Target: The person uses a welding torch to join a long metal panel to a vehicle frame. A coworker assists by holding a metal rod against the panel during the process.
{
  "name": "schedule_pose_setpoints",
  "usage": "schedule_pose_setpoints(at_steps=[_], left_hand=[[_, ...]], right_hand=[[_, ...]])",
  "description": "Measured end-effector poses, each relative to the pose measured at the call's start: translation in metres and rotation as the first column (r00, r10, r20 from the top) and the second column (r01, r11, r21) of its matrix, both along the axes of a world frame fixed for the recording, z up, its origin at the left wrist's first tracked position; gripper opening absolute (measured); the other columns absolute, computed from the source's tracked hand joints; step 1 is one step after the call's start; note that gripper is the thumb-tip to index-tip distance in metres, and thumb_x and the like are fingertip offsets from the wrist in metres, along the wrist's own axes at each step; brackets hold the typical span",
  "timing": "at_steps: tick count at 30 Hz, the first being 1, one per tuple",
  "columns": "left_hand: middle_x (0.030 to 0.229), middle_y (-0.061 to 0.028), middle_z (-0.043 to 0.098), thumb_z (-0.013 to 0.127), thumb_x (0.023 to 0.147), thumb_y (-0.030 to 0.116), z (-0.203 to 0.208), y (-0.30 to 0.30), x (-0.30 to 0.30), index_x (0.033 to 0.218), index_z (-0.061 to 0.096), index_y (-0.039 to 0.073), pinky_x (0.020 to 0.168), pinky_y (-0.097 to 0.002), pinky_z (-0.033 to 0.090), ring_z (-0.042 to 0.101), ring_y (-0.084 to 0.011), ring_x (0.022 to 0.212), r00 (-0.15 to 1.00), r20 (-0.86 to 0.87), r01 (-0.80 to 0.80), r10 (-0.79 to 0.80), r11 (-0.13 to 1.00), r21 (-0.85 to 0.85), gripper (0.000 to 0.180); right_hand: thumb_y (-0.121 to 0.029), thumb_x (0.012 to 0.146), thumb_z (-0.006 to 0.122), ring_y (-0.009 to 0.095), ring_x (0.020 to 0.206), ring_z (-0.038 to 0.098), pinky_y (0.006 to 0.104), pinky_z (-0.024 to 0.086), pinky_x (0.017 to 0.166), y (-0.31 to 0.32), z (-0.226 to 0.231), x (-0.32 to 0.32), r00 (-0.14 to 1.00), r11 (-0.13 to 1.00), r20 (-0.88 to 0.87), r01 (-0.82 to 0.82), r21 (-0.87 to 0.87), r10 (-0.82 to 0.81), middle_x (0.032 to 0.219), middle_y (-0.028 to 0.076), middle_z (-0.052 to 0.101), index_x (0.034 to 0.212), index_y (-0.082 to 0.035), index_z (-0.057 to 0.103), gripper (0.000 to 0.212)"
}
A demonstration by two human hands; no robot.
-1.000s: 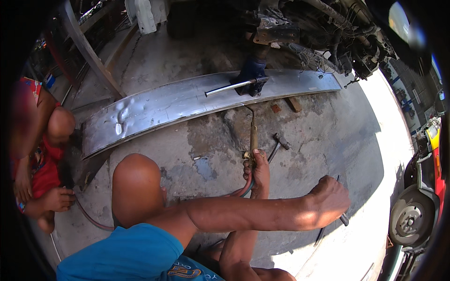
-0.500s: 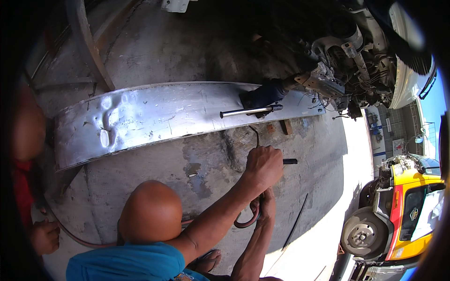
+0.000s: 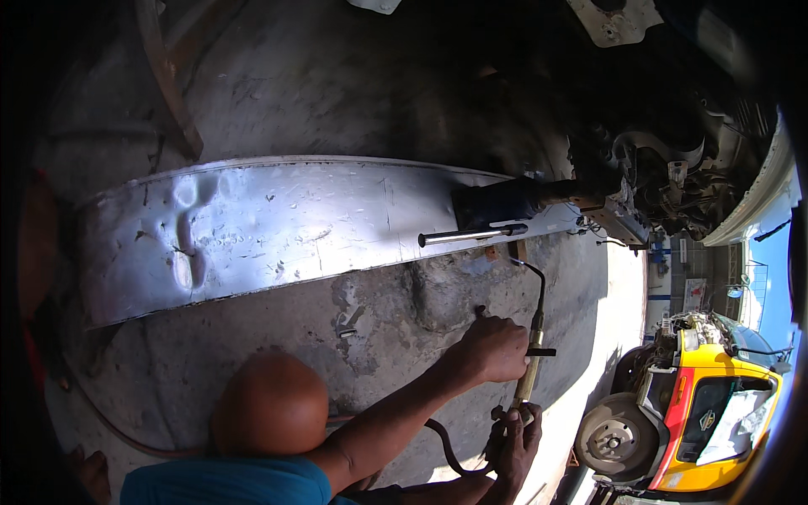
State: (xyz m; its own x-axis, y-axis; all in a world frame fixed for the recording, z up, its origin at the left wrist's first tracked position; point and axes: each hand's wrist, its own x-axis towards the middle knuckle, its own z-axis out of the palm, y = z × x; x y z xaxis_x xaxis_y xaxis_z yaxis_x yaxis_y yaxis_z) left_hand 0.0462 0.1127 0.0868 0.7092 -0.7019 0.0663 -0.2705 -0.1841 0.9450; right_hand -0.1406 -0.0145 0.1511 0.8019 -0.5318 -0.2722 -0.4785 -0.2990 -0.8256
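Evidently my right hand (image 3: 515, 439) is wrapped round the hose end of the brass-coloured torch (image 3: 525, 385), while my left hand (image 3: 502, 349) is clenched on a dark tool (image 3: 545, 352) that crosses the torch's body; whether they touch, I cannot tell. The torch is above the concrete floor (image 3: 261, 328), its bent nozzle (image 3: 539, 284) reaching toward the near edge of the metal panel (image 3: 320, 227). I'd grip steadily, leave the hose (image 3: 443, 436) slack, and have my knuckles clear of that nozzle.

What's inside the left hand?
One end of a black bar shows on the picture's right side of the left hand, crossing the torch. The closed fingers cover the gripped part, so I can't tell what tool it is.
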Motion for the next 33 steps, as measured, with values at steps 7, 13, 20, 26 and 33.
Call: schedule_pose_setpoints(at_steps=[7, 13, 20, 26, 33], left_hand=[[0.084, -0.0237, 0.071, 0.072, 0.088, 0.021, 0.024, 0.032, 0.003, 0.088, 0.070, -0.003, 0.084, -0.0502, 0.057, 0.073, -0.0406, 0.086, 0.991, -0.007, -0.132, 0.135, 0.956, -0.261, 0.025], [0.081, -0.0240, 0.073, 0.072, 0.088, 0.012, 0.025, 0.059, 0.018, 0.098, 0.071, -0.005, 0.081, -0.0496, 0.060, 0.075, -0.0409, 0.080, 0.847, -0.188, -0.529, 0.497, 0.820, -0.220, 0.020], [0.078, -0.0262, 0.071, 0.068, 0.082, 0.008, 0.024, 0.064, 0.021, 0.088, 0.067, -0.006, 0.072, -0.0478, 0.061, 0.075, -0.0391, 0.074, 0.734, -0.277, -0.679, 0.620, 0.659, -0.324, 0.015], [0.076, -0.0264, 0.071, 0.067, 0.083, 0.008, 0.013, 0.075, 0.031, 0.098, 0.070, -0.007, 0.077, -0.0493, 0.061, 0.075, -0.0411, 0.075, 0.726, -0.257, -0.687, 0.637, 0.678, -0.262, 0.021], [0.075, -0.0267, 0.070, 0.067, 0.085, 0.012, 0.008, 0.069, 0.031, 0.092, 0.072, -0.007, 0.077, -0.0507, 0.061, 0.075, -0.0417, 0.074, 0.818, -0.212, -0.573, 0.534, 0.787, -0.227, 0.021]], right_hand=[[-0.035, 0.105, 0.066, 0.009, 0.048, 0.052, 0.0271, 0.039, 0.042, 0.017, 0.073, 0.049, 0.936, 0.883, -0.161, -0.350, -0.312, 0.314, 0.068, 0.008, 0.063, 0.110, -0.002, 0.051, 0.036], [-0.028, 0.104, 0.065, 0.008, 0.053, 0.054, 0.0297, 0.043, 0.045, 0.043, 0.105, 0.191, 0.815, 0.694, -0.385, -0.575, -0.433, 0.434, 0.073, 0.004, 0.064, 0.109, -0.005, 0.055, 0.025], [-0.033, 0.103, 0.065, 0.010, 0.055, 0.063, 0.0309, 0.048, 0.049, 0.071, 0.094, 0.309, 0.673, 0.400, -0.601, -0.740, -0.540, 0.433, 0.076, 0.004, 0.070, 0.108, -0.006, 0.062, 0.027], [-0.031, 0.101, 0.067, 0.011, 0.065, 0.067, 0.0305, 0.050, 0.056, 0.087, 0.051, 0.348, 0.579, 0.324, -0.714, -0.815, -0.481, 0.395, 0.083, 0.006, 0.073, 0.123, -0.005, 0.065, 0.035], [-0.035, 0.102, 0.065, 0.021, 0.072, 0.073, 0.0375, 0.057, 0.066, 0.006, -0.011, 0.357, 0.327, -0.318, -0.694, -0.709, -0.629, 0.641, 0.083, 0.011, 0.074, 0.117, -0.005, 0.064, 0.034]])
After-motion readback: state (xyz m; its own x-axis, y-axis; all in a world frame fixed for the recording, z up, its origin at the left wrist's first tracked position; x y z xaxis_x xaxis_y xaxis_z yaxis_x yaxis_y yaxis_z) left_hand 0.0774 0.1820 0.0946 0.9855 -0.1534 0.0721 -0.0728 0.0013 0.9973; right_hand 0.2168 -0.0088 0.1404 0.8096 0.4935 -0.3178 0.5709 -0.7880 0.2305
